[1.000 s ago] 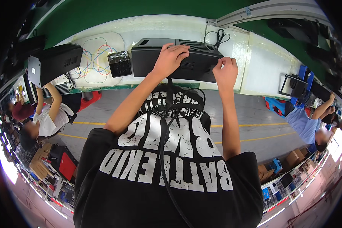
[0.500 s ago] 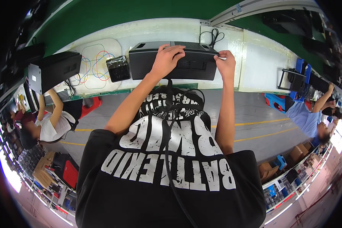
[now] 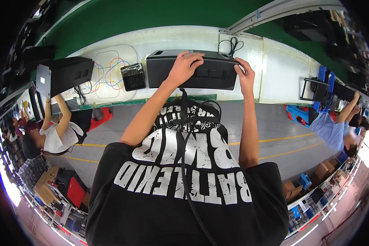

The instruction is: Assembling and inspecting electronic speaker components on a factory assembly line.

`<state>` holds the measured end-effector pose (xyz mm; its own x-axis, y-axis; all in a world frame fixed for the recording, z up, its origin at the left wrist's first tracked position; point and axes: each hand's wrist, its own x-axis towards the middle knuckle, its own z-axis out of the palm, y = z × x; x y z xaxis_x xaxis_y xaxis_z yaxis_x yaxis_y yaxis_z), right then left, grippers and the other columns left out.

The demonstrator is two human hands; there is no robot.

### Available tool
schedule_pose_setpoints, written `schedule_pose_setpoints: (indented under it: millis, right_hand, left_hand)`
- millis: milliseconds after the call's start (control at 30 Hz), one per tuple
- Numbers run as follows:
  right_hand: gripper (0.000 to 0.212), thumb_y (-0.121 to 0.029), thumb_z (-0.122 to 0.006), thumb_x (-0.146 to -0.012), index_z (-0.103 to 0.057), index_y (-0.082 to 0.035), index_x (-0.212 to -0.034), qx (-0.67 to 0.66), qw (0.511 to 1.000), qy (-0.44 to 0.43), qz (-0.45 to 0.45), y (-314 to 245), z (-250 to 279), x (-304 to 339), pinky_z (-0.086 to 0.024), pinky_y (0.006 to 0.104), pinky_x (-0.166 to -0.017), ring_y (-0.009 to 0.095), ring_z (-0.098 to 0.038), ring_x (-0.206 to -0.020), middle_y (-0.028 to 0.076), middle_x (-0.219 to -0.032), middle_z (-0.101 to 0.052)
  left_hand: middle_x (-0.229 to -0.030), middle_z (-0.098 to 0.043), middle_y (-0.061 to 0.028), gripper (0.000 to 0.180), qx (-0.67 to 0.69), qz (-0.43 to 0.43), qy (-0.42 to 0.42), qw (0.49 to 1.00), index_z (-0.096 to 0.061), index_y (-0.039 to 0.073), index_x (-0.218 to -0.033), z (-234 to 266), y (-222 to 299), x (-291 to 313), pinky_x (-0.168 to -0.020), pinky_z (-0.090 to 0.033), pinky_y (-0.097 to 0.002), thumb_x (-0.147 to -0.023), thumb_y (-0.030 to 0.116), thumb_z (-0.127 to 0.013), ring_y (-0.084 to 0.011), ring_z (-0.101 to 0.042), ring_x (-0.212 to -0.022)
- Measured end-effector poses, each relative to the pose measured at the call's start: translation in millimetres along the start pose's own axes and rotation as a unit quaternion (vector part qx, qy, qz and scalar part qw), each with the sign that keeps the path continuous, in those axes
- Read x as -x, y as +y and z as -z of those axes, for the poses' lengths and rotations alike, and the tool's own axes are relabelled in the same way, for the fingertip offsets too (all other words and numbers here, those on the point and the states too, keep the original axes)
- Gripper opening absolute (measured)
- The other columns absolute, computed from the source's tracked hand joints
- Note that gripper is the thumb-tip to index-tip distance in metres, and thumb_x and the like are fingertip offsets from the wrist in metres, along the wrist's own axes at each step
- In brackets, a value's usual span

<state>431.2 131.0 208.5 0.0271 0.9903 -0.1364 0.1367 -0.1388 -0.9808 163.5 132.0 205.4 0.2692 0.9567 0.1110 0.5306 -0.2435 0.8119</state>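
A long black case with vent slots (image 3: pixel 168 71), like a computer case, lies across the bench before me. My left hand (image 3: pixel 186 67) rests on its top edge, fingers stretched over the vented upper side and thumb apart. At the case's upper right corner is my right hand (image 3: pixel 244 73). Its index finger and thumb touch the corner with a gap between them, and I see nothing held there. Left of the case sits a small black box in shiny clear film (image 3: pixel 133 77). Behind the right end lies a looped black cable (image 3: pixel 233 46).
The white bench (image 3: pixel 270 74) ends at a green front edge. Coloured cords (image 3: pixel 110 74) lie on a pale board at left. Another black case (image 3: pixel 65 76) stands by a person in white (image 3: pixel 61 137). At right, a person in blue (image 3: pixel 330 129) works near a blue frame (image 3: pixel 324 84).
My right thumb and index finger have parted from a pinch, and the small white piece seen by them no longer shows. My left hand stays on the case. The view has shifted slightly.
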Motion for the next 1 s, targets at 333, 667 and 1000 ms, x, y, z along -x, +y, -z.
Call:
schedule_pose_setpoints:
  millis: [333, 667, 1000]
  right_hand:
    - [0.028, 0.002, -0.065, -0.083, -0.066, 0.004, -0.111, -0.076, 0.994, 0.074, 0.033, 24, -11, 1, -0.040, 0.0285, -0.097, 0.018, -0.056, -0.108, 0.011, -0.115, -0.063]
    - [0.029, 0.002, -0.065, -0.083, -0.066, 0.004, -0.112, -0.124, 0.991, 0.043, 0.012, 16, -6, 6, -0.039, 0.0294, -0.099, 0.019, -0.054, -0.110, 0.011, -0.118, -0.061]
    - [0.024, 0.004, -0.063, -0.083, -0.063, 0.003, -0.107, -0.115, 0.989, 0.073, 0.052, 35, -16, -3, -0.041, 0.0245, -0.091, 0.014, -0.056, -0.100, 0.006, -0.109, -0.061]
  left_hand:
    - [-0.115, -0.067, -0.0013, 0.014, 0.006, 0.014, 0.003, 1.000, -0.064, 0.007, -0.096, 1, 5, 0, -0.106, -0.032, -0.0374, -0.091, 0.019, -0.059, -0.0201, -0.060, -0.105]
    - [-0.116, -0.066, -0.0025, 0.014, 0.026, 0.015, -0.029, 0.999, -0.064, 0.006, -0.096, 5, 1, 3, -0.105, -0.033, -0.0383, -0.091, 0.018, -0.058, -0.0212, -0.060, -0.105]
    - [-0.118, -0.066, -0.0008, 0.015, 0.022, 0.022, -0.022, 0.999, -0.064, 0.006, -0.095, 7, 8, 0, -0.106, -0.034, -0.0376, -0.091, 0.020, -0.059, -0.0246, -0.058, -0.106]
